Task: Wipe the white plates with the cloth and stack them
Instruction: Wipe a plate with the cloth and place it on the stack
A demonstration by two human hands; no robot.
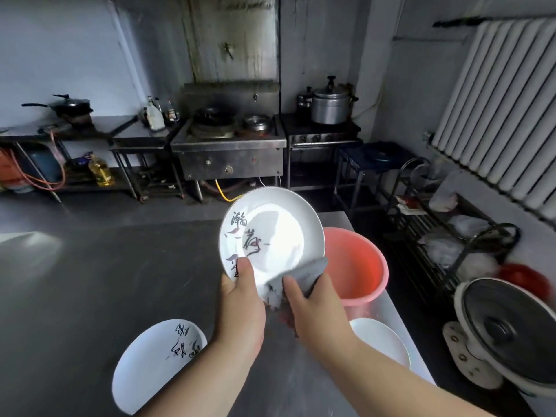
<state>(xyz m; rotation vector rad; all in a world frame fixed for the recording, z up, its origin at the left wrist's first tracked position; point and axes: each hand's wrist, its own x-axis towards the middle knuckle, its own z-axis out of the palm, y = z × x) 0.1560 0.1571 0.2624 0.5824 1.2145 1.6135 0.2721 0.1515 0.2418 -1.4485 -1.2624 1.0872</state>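
Head view, nearest me: one white plate (156,365) lies on the desk (75,290) at lower left, probably done, and another plate (382,341) waits at lower right. Above them my left hand (240,299) pinches the raised plate (270,233) by its lower rim, while my right hand (313,305) clutches the grey cloth (304,275) against its face. I judge wiping midway, stacking barely begun. A pink bucket (355,266) stands just behind.

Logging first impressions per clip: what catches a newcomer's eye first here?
The raised white plate with brush lettering, mid-frame, gripped by the left hand while the right hand presses a grey cloth to its lower edge. Just behind it on the right, a red bucket stands on the steel table.
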